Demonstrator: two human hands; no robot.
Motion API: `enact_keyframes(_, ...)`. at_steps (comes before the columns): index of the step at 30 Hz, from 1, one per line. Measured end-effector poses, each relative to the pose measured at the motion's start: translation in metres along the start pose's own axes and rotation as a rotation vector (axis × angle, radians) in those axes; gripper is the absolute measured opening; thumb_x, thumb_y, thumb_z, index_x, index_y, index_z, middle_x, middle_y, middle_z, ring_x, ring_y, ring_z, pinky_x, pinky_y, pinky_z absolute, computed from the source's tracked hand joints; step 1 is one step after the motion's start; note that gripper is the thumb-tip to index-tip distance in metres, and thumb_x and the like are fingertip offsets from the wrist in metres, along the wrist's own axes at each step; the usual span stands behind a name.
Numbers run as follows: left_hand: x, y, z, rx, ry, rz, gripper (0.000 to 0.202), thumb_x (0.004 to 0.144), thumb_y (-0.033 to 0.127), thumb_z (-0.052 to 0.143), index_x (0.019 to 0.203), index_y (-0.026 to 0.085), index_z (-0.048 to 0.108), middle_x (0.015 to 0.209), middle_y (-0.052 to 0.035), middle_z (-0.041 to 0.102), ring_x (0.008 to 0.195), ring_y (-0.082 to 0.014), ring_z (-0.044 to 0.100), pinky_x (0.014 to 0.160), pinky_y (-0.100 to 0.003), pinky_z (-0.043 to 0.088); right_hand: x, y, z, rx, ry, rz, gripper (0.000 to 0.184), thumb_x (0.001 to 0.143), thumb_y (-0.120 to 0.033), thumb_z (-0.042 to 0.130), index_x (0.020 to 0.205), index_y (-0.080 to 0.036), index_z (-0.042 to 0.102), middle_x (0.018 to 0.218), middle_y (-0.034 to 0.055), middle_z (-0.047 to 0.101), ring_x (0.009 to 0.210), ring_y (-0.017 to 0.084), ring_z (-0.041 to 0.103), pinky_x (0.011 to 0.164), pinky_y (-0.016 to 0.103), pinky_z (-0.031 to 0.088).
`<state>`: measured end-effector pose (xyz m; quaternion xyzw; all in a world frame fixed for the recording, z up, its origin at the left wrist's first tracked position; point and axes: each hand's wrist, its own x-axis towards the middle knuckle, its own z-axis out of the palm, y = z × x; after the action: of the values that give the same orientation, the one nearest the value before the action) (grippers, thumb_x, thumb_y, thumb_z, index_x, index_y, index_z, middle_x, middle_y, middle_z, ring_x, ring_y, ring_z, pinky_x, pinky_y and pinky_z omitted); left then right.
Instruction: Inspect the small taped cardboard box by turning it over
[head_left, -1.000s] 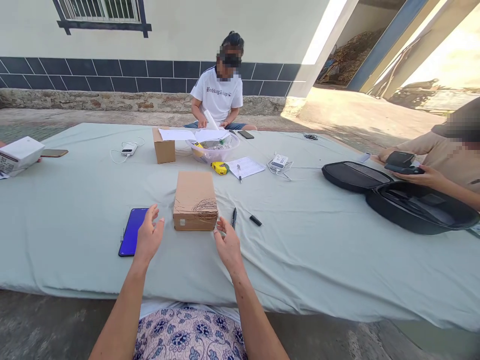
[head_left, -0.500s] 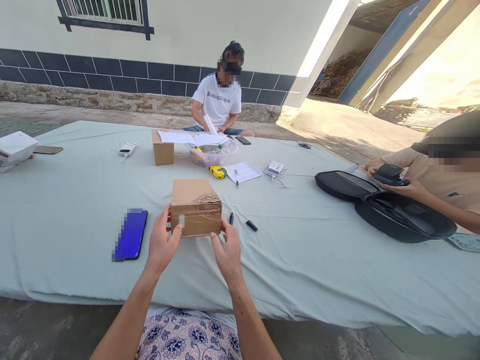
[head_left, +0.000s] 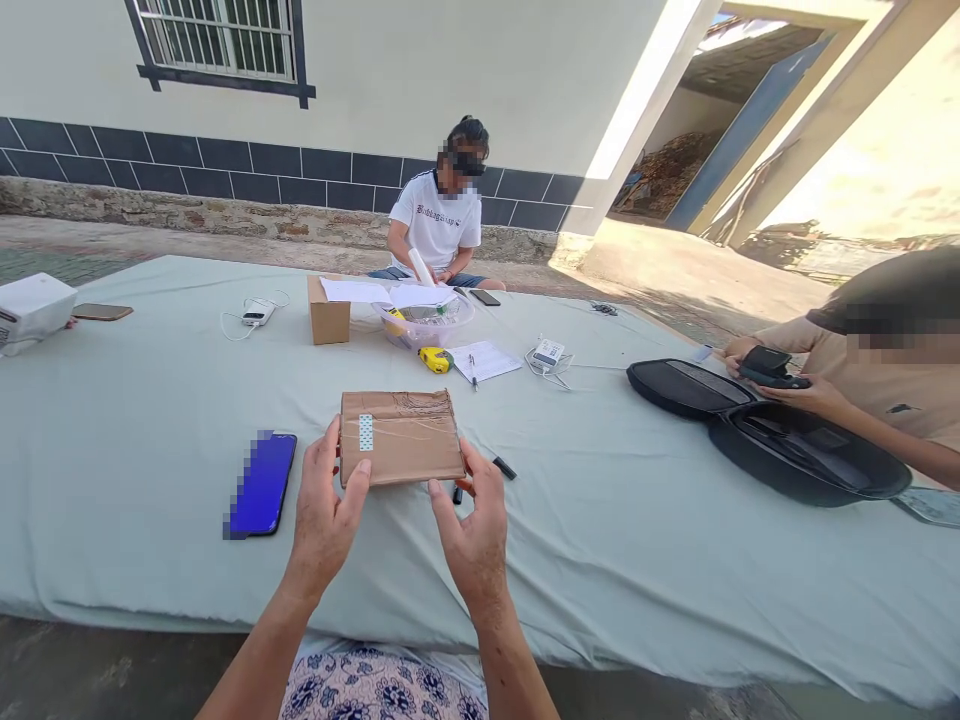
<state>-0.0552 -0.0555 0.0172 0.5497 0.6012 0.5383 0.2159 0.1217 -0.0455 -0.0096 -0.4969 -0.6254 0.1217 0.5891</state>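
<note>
Between my two hands is a brown cardboard box (head_left: 405,440), tilted so that a broad side with a small patterned sticker (head_left: 366,433) faces me. Dark scribbled lines run along its far edge. My left hand (head_left: 330,495) grips the box's left end, thumb on the near face. At the right end my right hand (head_left: 474,510) holds it with the thumb at the lower edge and fingers behind. A black marker (head_left: 457,494) lies partly hidden by the right hand, and its black cap (head_left: 505,468) rests just beyond. Left of my left hand lies a phone (head_left: 264,485).
A yellow tape measure (head_left: 436,360), a plastic basket (head_left: 420,335), a small carton (head_left: 330,318) and a paper with a pen (head_left: 487,361) lie ahead. An open black case (head_left: 810,450) is at right, beside a person holding a dark device (head_left: 772,367). Another person sits opposite.
The box has been tipped back towards me, so its stickered side now faces up more and its former top is hidden. Both hands turned with it, and the right hand now covers part of the marker.
</note>
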Motion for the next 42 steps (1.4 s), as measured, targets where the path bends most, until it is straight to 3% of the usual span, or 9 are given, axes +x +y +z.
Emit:
enact_keyframes(16,-0.001,-0.004,0.005,0.031,0.025,0.051,0.062,0.102,0.045,0.047,0.158,0.021,0.039,0.148,-0.0165,0.053,0.14,-0.03,0.049,0.118,-0.049,0.041,-0.001,-0.003,0.004,0.037,0.006,0.021,0.051,0.093,-0.029,0.062,0.143,-0.027,0.051,0.132,0.013,0.061,0.116,0.027,0.06,0.082,0.04,0.061)
enact_keyframes(27,-0.01,-0.002,0.008,0.043,0.043,0.068,0.06,0.104,0.042,0.044,0.161,0.024,0.035,0.151,-0.0156,0.05,0.142,-0.0294,0.047,0.118,-0.048,0.041,-0.005,-0.003,0.001,0.14,-0.011,0.106,0.051,0.088,-0.026,0.065,0.137,-0.027,0.053,0.13,0.0108,0.062,0.113,0.024,0.061,0.086,0.039,0.058)
enact_keyframes(32,-0.014,0.003,0.009,0.069,0.048,0.107,0.06,0.103,0.04,0.046,0.16,0.025,0.036,0.15,-0.0155,0.051,0.141,-0.0294,0.048,0.118,-0.048,0.04,-0.015,-0.001,-0.001,0.193,0.04,0.174,0.052,0.088,-0.03,0.069,0.137,-0.026,0.053,0.127,0.0103,0.063,0.114,0.024,0.062,0.091,0.041,0.055)
enact_keyframes(40,-0.019,0.005,0.006,0.079,-0.003,0.149,0.082,0.095,0.055,0.061,0.163,0.024,0.028,0.142,-0.0161,0.054,0.135,-0.0316,0.051,0.114,-0.049,0.043,-0.015,-0.007,-0.011,0.203,0.114,0.167,0.039,0.089,-0.037,0.07,0.123,-0.025,0.056,0.121,0.0084,0.064,0.108,0.022,0.064,0.091,0.04,0.053)
enact_keyframes(42,-0.018,0.004,0.005,0.078,-0.005,0.19,0.079,0.094,0.057,0.062,0.162,0.027,0.032,0.143,-0.0149,0.054,0.135,-0.0309,0.051,0.114,-0.048,0.042,-0.012,-0.008,-0.01,0.211,0.113,0.161,0.037,0.09,-0.038,0.069,0.123,-0.025,0.056,0.119,0.0083,0.064,0.108,0.022,0.064,0.09,0.039,0.054)
